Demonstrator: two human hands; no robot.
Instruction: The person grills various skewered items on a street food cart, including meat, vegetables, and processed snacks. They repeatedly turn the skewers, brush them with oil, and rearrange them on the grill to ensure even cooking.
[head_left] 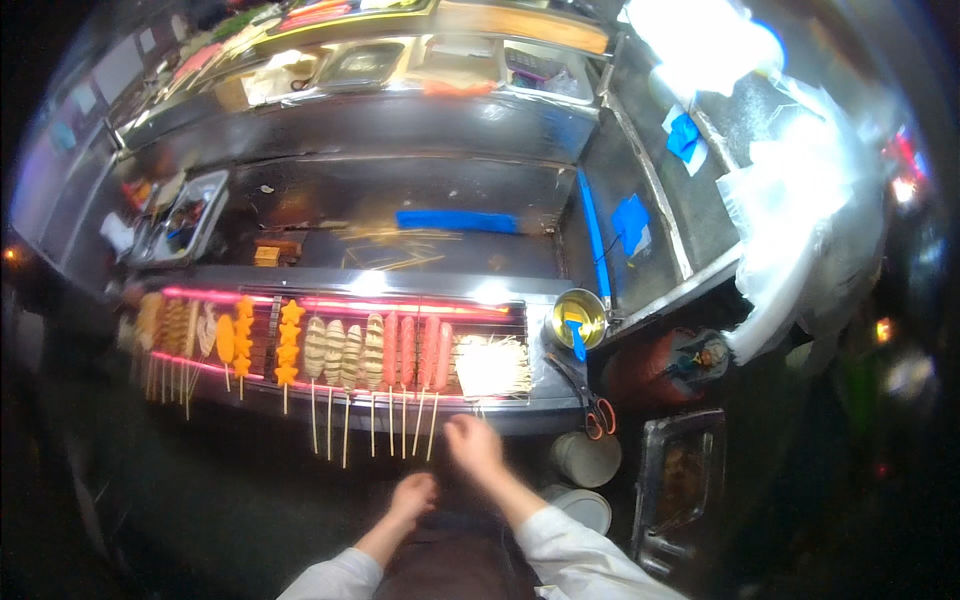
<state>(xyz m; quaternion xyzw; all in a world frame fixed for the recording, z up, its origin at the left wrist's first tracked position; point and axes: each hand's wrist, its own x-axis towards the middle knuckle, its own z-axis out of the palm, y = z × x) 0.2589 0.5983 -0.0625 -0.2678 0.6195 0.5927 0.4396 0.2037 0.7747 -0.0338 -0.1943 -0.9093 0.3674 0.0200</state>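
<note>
My right hand (473,442) is at the front edge of a long grill (545,388), its fingers drawn together just below a pale bundle of enoki mushroom skewers (492,368). A short stick end shows above it; whether the fingers grip it is hidden. My left hand (414,493) is lower and nearer, curled closed, with nothing seen sticking out of it. Left of the enoki lie pink sausage skewers (407,352), then pale scored skewers (334,352) and orange star-shaped skewers (289,342). Their sticks hang over the near edge.
Right of the grill stand a metal pot (592,308) with yellow liquid and a blue brush (575,335), and scissors (590,400). Lidded tubs (586,460) and a dark-framed tray (680,470) are lower right. A utensil tray (195,220) sits far left; loose sticks (400,250) lie behind the grill.
</note>
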